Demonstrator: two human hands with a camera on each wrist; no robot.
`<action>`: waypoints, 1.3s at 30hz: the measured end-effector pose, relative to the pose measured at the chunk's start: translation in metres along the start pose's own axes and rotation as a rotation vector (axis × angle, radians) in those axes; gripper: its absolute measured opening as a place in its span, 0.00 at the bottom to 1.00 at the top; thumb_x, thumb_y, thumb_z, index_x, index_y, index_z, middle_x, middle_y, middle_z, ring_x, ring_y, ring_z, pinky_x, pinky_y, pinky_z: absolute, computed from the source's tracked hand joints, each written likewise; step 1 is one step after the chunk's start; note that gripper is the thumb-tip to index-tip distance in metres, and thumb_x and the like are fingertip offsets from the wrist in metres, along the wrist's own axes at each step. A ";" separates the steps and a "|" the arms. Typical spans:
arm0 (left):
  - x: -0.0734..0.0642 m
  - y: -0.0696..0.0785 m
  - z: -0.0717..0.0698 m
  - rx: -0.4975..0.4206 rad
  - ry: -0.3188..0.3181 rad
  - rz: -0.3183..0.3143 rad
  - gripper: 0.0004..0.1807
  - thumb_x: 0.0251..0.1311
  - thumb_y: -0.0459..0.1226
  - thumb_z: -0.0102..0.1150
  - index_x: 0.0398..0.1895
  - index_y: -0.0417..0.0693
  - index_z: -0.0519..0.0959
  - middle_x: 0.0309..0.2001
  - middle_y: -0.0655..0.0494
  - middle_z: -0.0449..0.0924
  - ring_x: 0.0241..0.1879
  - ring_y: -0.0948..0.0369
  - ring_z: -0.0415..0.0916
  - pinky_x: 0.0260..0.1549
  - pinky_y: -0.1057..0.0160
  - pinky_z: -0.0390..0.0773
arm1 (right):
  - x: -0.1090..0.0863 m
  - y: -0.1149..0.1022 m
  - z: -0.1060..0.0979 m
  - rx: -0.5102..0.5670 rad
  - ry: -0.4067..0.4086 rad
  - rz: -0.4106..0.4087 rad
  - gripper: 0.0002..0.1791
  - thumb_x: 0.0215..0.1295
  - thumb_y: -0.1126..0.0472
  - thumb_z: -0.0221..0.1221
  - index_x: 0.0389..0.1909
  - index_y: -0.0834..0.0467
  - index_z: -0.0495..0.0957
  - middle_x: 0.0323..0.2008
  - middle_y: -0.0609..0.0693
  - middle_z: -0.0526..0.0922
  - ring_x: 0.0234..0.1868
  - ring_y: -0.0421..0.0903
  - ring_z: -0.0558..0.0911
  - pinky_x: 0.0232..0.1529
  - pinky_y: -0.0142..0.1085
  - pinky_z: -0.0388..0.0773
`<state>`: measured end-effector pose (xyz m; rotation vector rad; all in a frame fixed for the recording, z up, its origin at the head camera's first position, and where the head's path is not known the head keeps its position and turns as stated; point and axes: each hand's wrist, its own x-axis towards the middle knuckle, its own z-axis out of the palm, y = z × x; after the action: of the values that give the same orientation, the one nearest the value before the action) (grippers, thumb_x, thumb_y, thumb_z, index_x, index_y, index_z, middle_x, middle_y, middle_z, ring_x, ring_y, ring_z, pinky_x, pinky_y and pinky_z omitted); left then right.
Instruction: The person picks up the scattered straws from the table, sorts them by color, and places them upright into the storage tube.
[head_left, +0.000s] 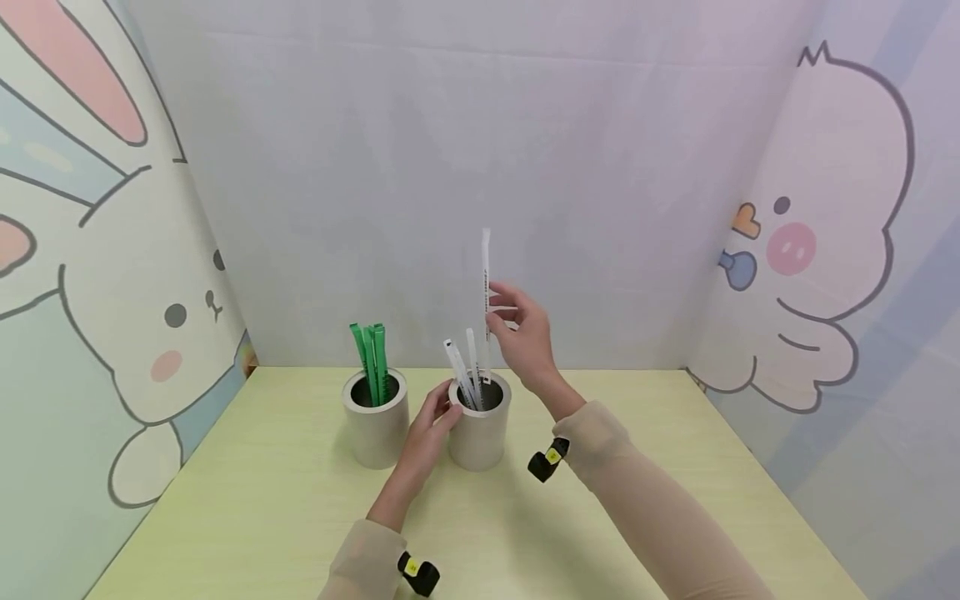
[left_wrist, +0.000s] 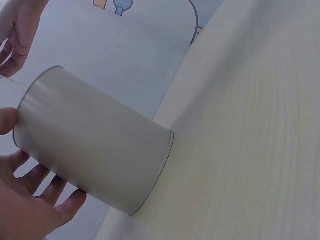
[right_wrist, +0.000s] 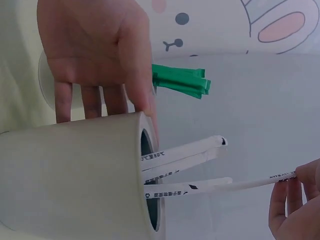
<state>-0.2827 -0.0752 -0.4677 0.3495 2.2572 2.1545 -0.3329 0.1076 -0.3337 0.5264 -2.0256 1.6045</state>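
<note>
My right hand (head_left: 528,337) pinches a white paper-wrapped straw (head_left: 485,262) between thumb and fingers. The straw stands nearly upright, its lower end at the mouth of a beige cylindrical holder (head_left: 478,442); how deep it sits cannot be told. Several other white wrapped straws (right_wrist: 185,150) lean inside that holder. My left hand (head_left: 424,437) holds the holder from the left, thumb at the rim and fingers along the side, as the left wrist view shows. A matching holder (head_left: 377,437) stands left of it with several green wrapped sticks (head_left: 377,358).
Both holders stand on a pale yellow table (head_left: 247,492). A plain light cloth backdrop (head_left: 450,150) rises behind the table. Side panels carry a cartoon rabbit (head_left: 150,258) on the left and a cartoon chick (head_left: 832,183) on the right.
</note>
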 end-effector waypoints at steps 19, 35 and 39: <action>0.002 -0.001 -0.003 0.007 -0.004 -0.008 0.33 0.81 0.49 0.53 0.84 0.57 0.60 0.80 0.50 0.64 0.79 0.45 0.59 0.77 0.38 0.61 | -0.045 0.048 0.013 -0.001 -0.034 0.121 0.26 0.72 0.71 0.63 0.68 0.50 0.79 0.53 0.55 0.86 0.51 0.52 0.87 0.53 0.44 0.88; 0.000 -0.001 0.001 0.026 -0.003 0.003 0.34 0.80 0.48 0.54 0.84 0.54 0.60 0.78 0.44 0.65 0.78 0.43 0.61 0.77 0.36 0.60 | -0.057 0.042 -0.033 -0.162 -0.065 -0.013 0.24 0.72 0.70 0.64 0.66 0.52 0.82 0.53 0.56 0.87 0.50 0.52 0.88 0.52 0.42 0.88; -0.001 0.006 0.000 0.044 0.002 0.033 0.35 0.81 0.46 0.54 0.85 0.48 0.58 0.80 0.41 0.63 0.78 0.42 0.60 0.77 0.36 0.59 | -0.061 0.037 -0.054 -0.234 -0.115 -0.061 0.24 0.72 0.71 0.65 0.67 0.53 0.81 0.55 0.54 0.86 0.52 0.52 0.88 0.53 0.47 0.88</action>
<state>-0.2812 -0.0748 -0.4617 0.3884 2.3193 2.1234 -0.2975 0.1686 -0.3895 0.5972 -2.2223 1.3059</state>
